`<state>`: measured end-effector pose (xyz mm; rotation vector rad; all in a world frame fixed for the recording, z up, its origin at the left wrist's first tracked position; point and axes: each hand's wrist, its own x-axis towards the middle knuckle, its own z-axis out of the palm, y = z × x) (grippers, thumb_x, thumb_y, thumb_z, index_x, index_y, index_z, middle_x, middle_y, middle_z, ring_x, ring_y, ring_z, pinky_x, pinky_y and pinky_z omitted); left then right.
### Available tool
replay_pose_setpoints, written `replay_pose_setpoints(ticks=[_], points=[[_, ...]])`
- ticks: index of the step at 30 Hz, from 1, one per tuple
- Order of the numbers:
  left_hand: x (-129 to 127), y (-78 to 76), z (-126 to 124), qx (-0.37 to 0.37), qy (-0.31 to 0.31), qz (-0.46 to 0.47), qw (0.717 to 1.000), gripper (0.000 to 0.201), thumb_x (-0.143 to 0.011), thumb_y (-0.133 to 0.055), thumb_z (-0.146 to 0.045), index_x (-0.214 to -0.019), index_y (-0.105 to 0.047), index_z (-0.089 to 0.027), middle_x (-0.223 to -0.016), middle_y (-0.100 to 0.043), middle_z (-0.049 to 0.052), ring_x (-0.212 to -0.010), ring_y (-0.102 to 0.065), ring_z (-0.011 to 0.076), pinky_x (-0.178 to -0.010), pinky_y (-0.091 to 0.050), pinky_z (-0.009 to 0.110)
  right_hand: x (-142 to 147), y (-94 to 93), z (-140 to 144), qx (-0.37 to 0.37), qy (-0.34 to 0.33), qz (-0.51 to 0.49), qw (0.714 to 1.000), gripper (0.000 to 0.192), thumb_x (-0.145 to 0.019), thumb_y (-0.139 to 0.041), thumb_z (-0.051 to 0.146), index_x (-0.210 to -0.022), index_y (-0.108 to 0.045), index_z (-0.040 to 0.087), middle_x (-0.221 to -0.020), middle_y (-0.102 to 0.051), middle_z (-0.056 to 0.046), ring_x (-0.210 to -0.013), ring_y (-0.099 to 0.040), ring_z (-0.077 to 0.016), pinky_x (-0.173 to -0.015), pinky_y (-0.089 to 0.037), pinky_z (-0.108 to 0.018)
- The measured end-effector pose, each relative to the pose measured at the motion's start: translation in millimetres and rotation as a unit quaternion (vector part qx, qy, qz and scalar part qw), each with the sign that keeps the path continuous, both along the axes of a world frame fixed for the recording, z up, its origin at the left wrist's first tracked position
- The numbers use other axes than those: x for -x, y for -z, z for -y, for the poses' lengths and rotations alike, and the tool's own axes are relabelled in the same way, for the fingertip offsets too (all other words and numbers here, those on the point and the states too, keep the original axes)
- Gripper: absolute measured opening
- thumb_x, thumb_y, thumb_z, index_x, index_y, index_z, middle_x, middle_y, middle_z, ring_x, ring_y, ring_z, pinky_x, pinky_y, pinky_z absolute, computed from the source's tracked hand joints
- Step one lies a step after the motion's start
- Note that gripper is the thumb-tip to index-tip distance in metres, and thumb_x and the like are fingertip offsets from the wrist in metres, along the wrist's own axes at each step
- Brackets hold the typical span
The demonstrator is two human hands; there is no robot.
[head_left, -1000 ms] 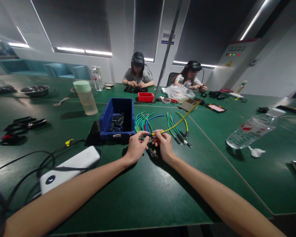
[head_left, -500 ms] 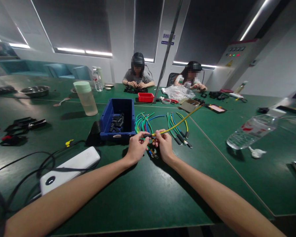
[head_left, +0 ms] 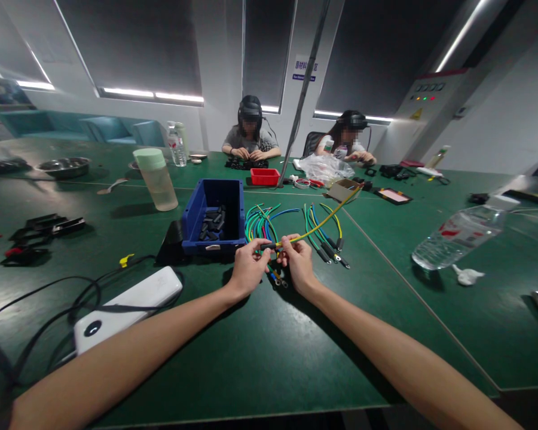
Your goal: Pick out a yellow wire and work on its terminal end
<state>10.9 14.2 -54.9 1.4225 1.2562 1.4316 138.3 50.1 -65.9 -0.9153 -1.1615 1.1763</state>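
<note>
My left hand [head_left: 248,266] pinches a short black sleeve [head_left: 268,245] at the near end of a yellow cable [head_left: 316,227]. Close beside it, my right hand [head_left: 298,261] grips the yellow cable just past the sleeve, and the cable's free end slants up to the right. Behind the hands lies a bundle of green and blue cables [head_left: 256,222]; ring terminals [head_left: 277,281] show below my fingers. Several cables with black sleeves [head_left: 328,248] and ring ends lie to the right. A blue bin [head_left: 189,237] left of my hands holds several black sleeves [head_left: 213,222].
A white power bank [head_left: 130,307] with a black strap lies by my left forearm. A tumbler [head_left: 156,185] stands behind the bin. On the right are a tilted water bottle [head_left: 459,237] and crumpled tissue [head_left: 468,276]. A red tray [head_left: 265,177] and two people sit across the table.
The free end of the yellow cable has dipped slightly and shifted a little left. Both hands keep their place and hold.
</note>
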Motion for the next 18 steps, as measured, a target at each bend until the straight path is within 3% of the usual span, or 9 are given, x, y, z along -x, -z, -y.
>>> replay_pose_setpoints(ticks=[12,18], points=[[-0.2,0.5,0.0,0.002,0.000,0.002,1.000,0.026,-0.077,-0.060,-0.031,-0.096,-0.065,-0.014,-0.073,-0.066,0.002,-0.043,-0.055,0.0072,-0.040,-0.042,0.016,-0.5,0.1,-1.2,0.003,-0.002,0.012,1.000,0.034,-0.074,-0.064,0.051,-0.078,-0.051,0.020,-0.055,-0.053,0.005,-0.041,-0.050,-0.0098,-0.036,-0.033,-0.020],[0.6,0.9,-0.6,0.002,-0.001,0.000,1.000,0.026,-0.077,-0.060,-0.030,-0.097,-0.064,-0.014,-0.065,-0.065,0.000,-0.042,-0.055,0.0079,-0.040,-0.040,0.016,-0.5,0.3,-1.8,-0.012,0.003,0.026,1.000,0.033,-0.074,-0.063,0.051,-0.078,-0.051,0.020,-0.054,-0.054,0.005,-0.041,-0.050,-0.0104,-0.037,-0.034,-0.021]])
